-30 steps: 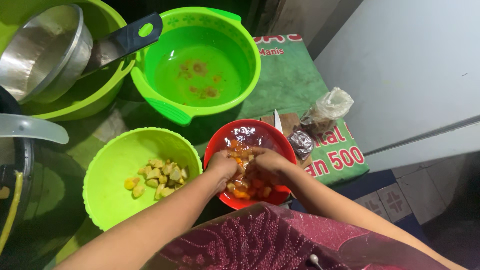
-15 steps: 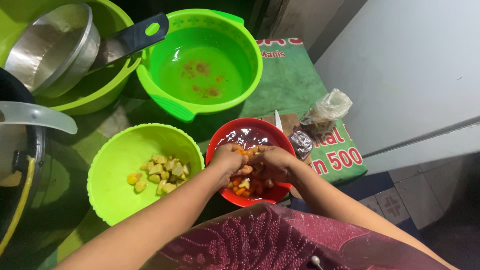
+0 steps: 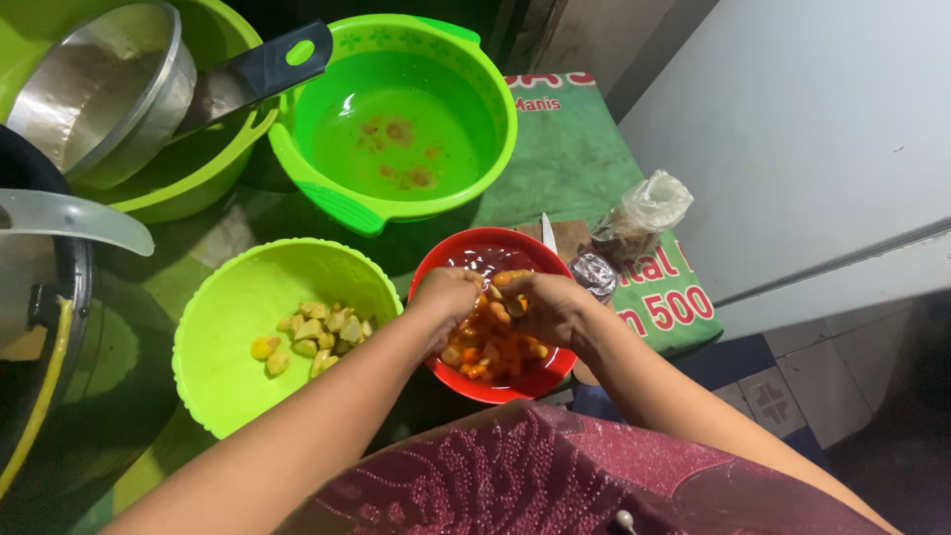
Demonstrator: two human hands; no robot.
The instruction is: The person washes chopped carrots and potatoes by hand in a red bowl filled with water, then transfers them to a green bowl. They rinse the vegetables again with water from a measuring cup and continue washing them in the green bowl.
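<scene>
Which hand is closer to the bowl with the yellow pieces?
Left. The left hand is right beside the light green bowl; the right hand is farther off, over the red bowl.

A home cooking corner set low on the floor: green plastic basins (image 3: 396, 129), a steel pot (image 3: 99, 89), a lime bowl of cut yellow pieces (image 3: 287, 337) and a red bowl of orange chunks (image 3: 495, 317) crowd a green mat (image 3: 575, 159) beside tiled flooring (image 3: 792, 396).

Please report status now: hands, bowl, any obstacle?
Both hands, left hand and right hand, in red bowl, handling orange pieces. Grip unclear. Knife behind bowl, nothing blocking.
</scene>
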